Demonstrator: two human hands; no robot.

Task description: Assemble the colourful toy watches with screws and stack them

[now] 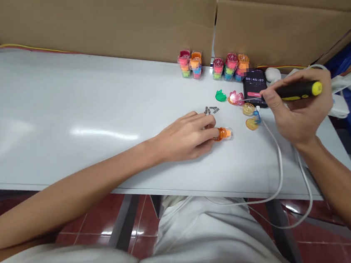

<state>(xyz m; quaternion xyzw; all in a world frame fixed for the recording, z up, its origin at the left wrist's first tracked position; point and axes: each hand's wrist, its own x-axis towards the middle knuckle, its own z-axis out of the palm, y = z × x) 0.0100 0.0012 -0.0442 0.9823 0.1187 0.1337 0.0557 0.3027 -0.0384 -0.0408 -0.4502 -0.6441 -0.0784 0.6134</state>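
Note:
My left hand (188, 136) rests on the white table (68, 130) with its fingers pinched on a small orange and clear plastic piece (225, 133). My right hand (298, 108) grips a screwdriver (296, 90) with a black and yellow handle; its thin shaft points left toward a pink plastic piece (235, 97). Close by lie a green piece (220, 96), a yellow piece (248, 108) and a blue and orange piece (253, 121). A little heap of grey metal bits (211, 110) sits just beyond my left fingers.
A phone (254, 84) showing a timer lies under the screwdriver, with a white cable (279, 158) running off the table's front edge. Stacks of coloured plastic pieces (191, 64) (230, 67) stand against cardboard boxes (151, 17) at the back. White objects (338, 97) lie at the right.

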